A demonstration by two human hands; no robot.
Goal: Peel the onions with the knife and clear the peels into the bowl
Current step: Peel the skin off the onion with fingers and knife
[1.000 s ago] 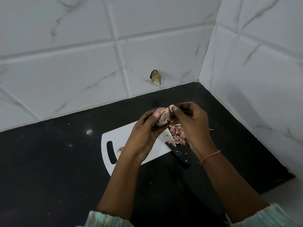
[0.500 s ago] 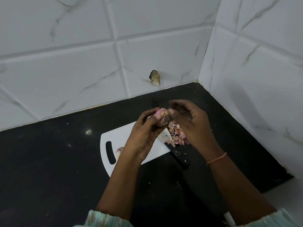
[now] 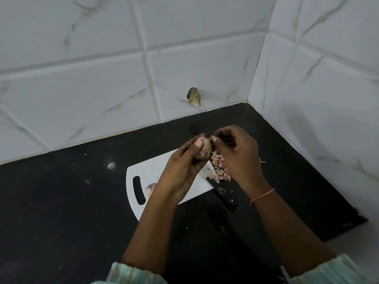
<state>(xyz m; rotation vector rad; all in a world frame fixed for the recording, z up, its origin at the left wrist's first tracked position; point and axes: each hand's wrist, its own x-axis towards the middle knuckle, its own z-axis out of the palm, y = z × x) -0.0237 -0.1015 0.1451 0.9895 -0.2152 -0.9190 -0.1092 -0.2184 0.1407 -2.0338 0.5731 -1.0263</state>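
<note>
Left hand (image 3: 180,169) is gripping a small pinkish onion (image 3: 203,150), fingers curled round it, holding it up above the far end of the white cutting board (image 3: 155,171). Right hand (image 3: 238,154) is pinching at the top of that onion with fingertips; loose skin is hanging from the bulb, so peeling looks part done on this one. A heap of peels (image 3: 219,171) is lying at the board's right edge, partly under the right hand. The black-handled knife (image 3: 224,192) is resting just off the board's right corner, blade under the peels, untouched by either hand. A second onion (image 3: 150,189) is sitting on the board near the handle slot, half hidden by the left wrist; whether it is peeled I cannot tell. No bowl is showing anywhere round the board. Judgement: peeling is midway, and clearing the peels is not yet begun.
</note>
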